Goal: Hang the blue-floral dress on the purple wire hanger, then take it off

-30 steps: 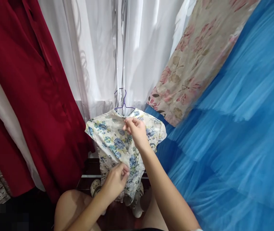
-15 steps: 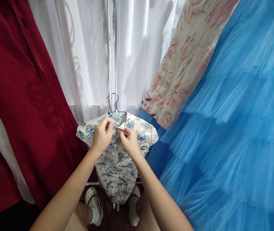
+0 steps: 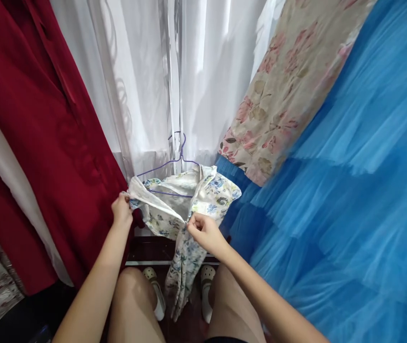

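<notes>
A small white dress with blue flowers (image 3: 203, 195) hangs half off a purple wire hanger (image 3: 169, 166) in front of me. My left hand (image 3: 121, 209) is closed on the dress's left shoulder, which is pulled off the hanger's left arm. My right hand (image 3: 203, 231) pinches the front of the dress lower down, near its middle. The hanger's left arm and bottom wire are bare. The hanger's hook sits on a vertical metal pole (image 3: 177, 81).
A dark red garment (image 3: 39, 124) hangs at the left, white sheer curtains (image 3: 135, 76) behind. A beige pink-flowered dress (image 3: 285, 81) and a large blue tulle skirt (image 3: 353, 200) fill the right. My knees and white shoes (image 3: 157, 290) show below.
Both hands were together at the collar; now the left hand has pulled the left shoulder off the hanger and the right hand has dropped to the dress's front. The dress hangs open and crumpled.
</notes>
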### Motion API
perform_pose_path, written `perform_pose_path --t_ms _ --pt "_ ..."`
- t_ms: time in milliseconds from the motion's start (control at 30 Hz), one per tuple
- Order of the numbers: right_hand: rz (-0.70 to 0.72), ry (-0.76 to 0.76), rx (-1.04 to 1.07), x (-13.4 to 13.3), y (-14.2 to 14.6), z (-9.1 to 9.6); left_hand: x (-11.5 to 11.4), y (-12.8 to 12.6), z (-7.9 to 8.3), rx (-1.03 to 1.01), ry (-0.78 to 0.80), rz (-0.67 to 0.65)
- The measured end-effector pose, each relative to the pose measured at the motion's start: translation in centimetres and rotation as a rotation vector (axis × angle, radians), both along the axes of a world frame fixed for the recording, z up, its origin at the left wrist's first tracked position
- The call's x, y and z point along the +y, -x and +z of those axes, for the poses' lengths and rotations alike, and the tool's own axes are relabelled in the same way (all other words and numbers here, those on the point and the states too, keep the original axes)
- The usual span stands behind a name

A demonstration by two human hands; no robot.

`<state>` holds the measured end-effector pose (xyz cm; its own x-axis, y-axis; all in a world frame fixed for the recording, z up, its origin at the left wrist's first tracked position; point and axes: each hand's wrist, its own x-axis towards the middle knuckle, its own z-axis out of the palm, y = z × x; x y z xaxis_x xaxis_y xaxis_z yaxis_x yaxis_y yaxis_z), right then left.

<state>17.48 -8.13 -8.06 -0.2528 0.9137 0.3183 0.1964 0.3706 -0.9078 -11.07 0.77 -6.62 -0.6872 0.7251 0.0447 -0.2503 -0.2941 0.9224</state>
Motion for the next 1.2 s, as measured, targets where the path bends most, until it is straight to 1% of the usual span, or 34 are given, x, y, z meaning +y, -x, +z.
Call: perform_pose_path --t_ms 100,167,233,267,300,333,400,467,500,533,567,600,633,667,700,733,800,833,867,900,1000,1067,1133,1200 --pt "-0.008 0.053 0.010 0.5 -2.0 -1.6 -3.2 -3.3 -4.7 -0.066 0.106 -0.163" --pt "-0.011 0.078 0.001 0.7 -3.5 -3.0 -5.7 -5.9 -7.2 -0.088 0.126 -0.278" --pt "-0.009 0.088 -0.025 0.5 -4.8 -4.2 -7.8 -8.4 -8.8 -0.123 0.103 -0.366" --pt "-0.012 0.089 -0.042 0.3 -5.3 -4.6 -8.7 -9.6 -9.1 -0.143 0.076 -0.393" --pt "-0.019 0.077 -0.058 -0.1 -5.6 -4.8 -9.4 -10.8 -9.0 -0.166 0.045 -0.414" --pt "-0.027 0.045 -0.073 -0.5 -5.8 -4.9 -10.1 -11.9 -8.5 -0.180 0.009 -0.441" --pt "-0.021 -0.069 -0.103 -1.7 -5.7 -4.3 -11.4 -14.0 -6.4 -0.113 -0.084 -0.546" --pt "0.057 -0.166 -0.123 -3.0 -5.1 -3.2 -12.9 -15.8 -3.5 0.123 -0.207 -0.698" --pt "0.125 -0.172 -0.124 -3.7 -4.6 -2.5 -13.5 -16.5 -2.0 0.287 -0.267 -0.768" --pt "0.196 -0.143 -0.116 -4.2 -4.2 -1.8 -14.1 -17.1 -0.7 0.448 -0.318 -0.812" --pt "0.255 -0.098 -0.099 -4.8 -3.8 -1.2 -14.6 -17.5 0.4 0.572 -0.355 -0.820" --pt "0.294 -0.048 -0.078 -5.3 -3.6 -0.7 -14.9 -17.7 1.1 0.654 -0.379 -0.813" --pt "0.316 0.001 -0.062 -5.8 -3.5 -0.5 -15.0 -17.8 1.4 0.697 -0.393 -0.801" --pt "0.325 0.045 -0.055 -6.2 -3.6 -0.4 -15.0 -17.8 1.3 0.715 -0.400 -0.803" --pt "0.334 0.084 -0.060 -6.7 -3.8 -0.4 -15.0 -17.7 0.8 0.722 -0.401 -0.836" --pt "0.346 0.116 -0.078 -7.2 -4.2 -0.6 -14.8 -17.7 0.1 0.739 -0.396 -0.905" --pt "0.382 0.155 -0.143 -8.0 -5.3 -1.1 -14.4 -17.8 -1.7 0.818 -0.381 -1.085" --pt "0.391 0.164 -0.176 -8.4 -5.9 -1.3 -14.2 -18.0 -2.7 0.868 -0.377 -1.148" --pt "0.391 0.176 -0.203 -8.8 -6.5 -1.4 -14.0 -18.3 -3.7 0.917 -0.375 -1.181" --pt "0.389 0.193 -0.223 -9.2 -7.1 -1.5 -13.8 -18.6 -4.6 0.961 -0.374 -1.184" --pt "0.389 0.257 -0.221 -10.1 -8.6 -1.5 -13.5 -19.4 -7.7 1.069 -0.362 -1.127" --pt "0.383 0.294 -0.199 -10.7 -9.3 -1.7 -13.6 -19.3 -9.9 1.127 -0.329 -1.113" --pt "0.296 0.349 -0.199 -11.1 -10.1 -2.1 -14.0 -18.3 -12.2 1.161 -0.255 -1.120" --pt "0.135 0.411 -0.216 -11.2 -10.7 -2.6 -14.5 -16.4 -14.5 1.179 -0.145 -1.125"
